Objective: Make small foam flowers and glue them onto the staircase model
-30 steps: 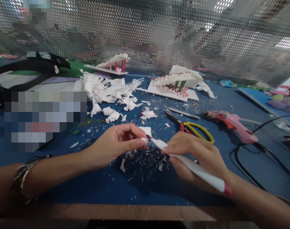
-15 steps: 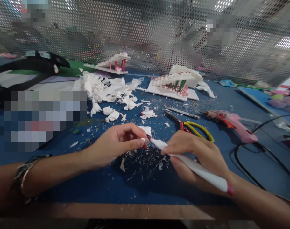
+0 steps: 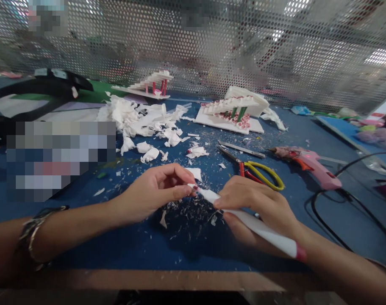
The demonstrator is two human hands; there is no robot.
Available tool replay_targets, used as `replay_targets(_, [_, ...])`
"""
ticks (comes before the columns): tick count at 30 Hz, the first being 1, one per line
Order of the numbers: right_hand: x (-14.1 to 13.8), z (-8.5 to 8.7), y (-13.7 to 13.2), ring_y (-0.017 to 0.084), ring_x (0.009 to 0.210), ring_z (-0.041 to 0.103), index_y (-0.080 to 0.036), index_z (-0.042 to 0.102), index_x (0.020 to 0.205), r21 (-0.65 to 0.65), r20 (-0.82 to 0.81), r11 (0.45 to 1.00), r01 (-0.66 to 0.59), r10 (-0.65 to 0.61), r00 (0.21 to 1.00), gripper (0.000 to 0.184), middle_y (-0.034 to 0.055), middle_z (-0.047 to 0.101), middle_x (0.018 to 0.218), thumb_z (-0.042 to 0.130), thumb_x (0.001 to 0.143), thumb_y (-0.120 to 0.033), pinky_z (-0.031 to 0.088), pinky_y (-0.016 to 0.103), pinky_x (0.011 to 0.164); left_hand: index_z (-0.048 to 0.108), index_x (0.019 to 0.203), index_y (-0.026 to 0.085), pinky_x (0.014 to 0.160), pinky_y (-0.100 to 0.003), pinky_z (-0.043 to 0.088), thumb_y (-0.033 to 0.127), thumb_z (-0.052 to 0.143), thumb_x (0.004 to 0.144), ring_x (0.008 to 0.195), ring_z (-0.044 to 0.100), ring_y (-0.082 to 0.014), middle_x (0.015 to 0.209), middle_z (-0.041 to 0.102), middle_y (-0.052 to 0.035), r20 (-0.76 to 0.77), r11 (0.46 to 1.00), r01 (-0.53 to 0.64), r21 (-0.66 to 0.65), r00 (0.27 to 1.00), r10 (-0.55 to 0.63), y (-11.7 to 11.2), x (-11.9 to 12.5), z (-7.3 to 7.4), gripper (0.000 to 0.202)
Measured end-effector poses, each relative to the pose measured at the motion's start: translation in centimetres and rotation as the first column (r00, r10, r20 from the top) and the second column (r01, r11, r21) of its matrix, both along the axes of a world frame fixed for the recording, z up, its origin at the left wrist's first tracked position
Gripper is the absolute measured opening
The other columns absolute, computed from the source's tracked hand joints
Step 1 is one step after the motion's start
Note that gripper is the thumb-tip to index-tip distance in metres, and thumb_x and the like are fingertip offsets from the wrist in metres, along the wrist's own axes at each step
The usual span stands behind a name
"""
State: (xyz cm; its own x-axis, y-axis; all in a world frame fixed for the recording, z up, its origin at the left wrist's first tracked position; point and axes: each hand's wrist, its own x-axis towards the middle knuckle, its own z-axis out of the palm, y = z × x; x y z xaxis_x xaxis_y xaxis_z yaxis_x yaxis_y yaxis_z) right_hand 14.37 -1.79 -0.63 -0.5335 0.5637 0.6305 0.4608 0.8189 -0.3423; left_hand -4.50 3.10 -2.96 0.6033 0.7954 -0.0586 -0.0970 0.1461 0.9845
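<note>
My right hand (image 3: pixel 256 203) grips a white marker (image 3: pixel 262 231) with a dark pink end, slanting down toward the front right. Its tip meets a small white piece (image 3: pixel 193 186) with dark red colour on it. Thumb and fingers of my left hand (image 3: pixel 162 182) pinch that piece. Just behind the fingertips lies a small white rectangle (image 3: pixel 195 173) on the blue tabletop. Beyond it rests a scrunched white scrap (image 3: pixel 197 152) with a red spot. Fine white shavings are scattered beneath both hands.
Scissors (image 3: pixel 264 173) with yellow and red handles lie near a metal blade-like tool (image 3: pixel 242 149). A pink glue gun (image 3: pixel 316 165) and its black cord are at right. Behind stand two white stair models (image 3: pixel 231 108) and a heap of torn tissue (image 3: pixel 126 112), before perforated metal.
My right hand and the marker have shifted slightly left, bringing the tip onto the small piece. My left hand stays nearly still, pinching the piece.
</note>
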Motion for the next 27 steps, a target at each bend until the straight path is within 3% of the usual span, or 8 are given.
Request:
replay_targets(10, [-0.03, 0.21, -0.04, 0.009, 0.057, 0.054, -0.016, 0.051, 0.078, -0.022, -0.002, 1.000, 0.004, -0.004, 1.000, 0.014, 0.0009, 0.060, 0.062, 0.047, 0.069, -0.006, 0.047, 0.021, 0.056, 0.055, 0.070, 0.015, 0.060, -0.015, 0.043, 0.015, 0.059, 0.068, 0.062, 0.055, -0.0060, 0.069, 0.059, 0.0020, -0.035, 1.000, 0.010, 0.003, 0.999, -0.010, 0.02, 0.12, 0.22, 0.005])
replay_targets(18, [0.00, 0.50, -0.29, 0.008, 0.057, 0.054, -0.016, 0.050, 0.078, -0.093, -0.013, 0.996, 0.012, -0.013, 1.000, 0.015, 0.0005, 0.059, 0.064, 0.047, 0.068, -0.006, 0.046, 0.018, 0.055, 0.054, 0.068, 0.014, 0.059, -0.014, 0.042, 0.010, 0.057, 0.069, 0.062, 0.053, -0.0045, 0.073, 0.055, 0.0024, 0.025, 0.999, 0.035, -0.016, 0.999, -0.035, -0.12, 0.12, 0.19, 0.006])
replay_targets(27, [0.16, -0.06, -0.26, 0.009, 0.061, 0.054, -0.017, 0.050, 0.082, -0.019, 0.032, 1.000, -0.016, 0.016, 0.999, 0.017, 0.0002, 0.058, 0.065, 0.047, 0.069, -0.006, 0.047, 0.021, 0.058, 0.058, 0.067, 0.014, 0.058, -0.012, 0.040, 0.008, 0.057, 0.069, 0.063, 0.050, -0.0036, 0.075, 0.054, 0.0021, 0.055, 0.998, 0.038, 0.055, 0.998, -0.041, 0.10, 0.14, 0.08, 0.007])
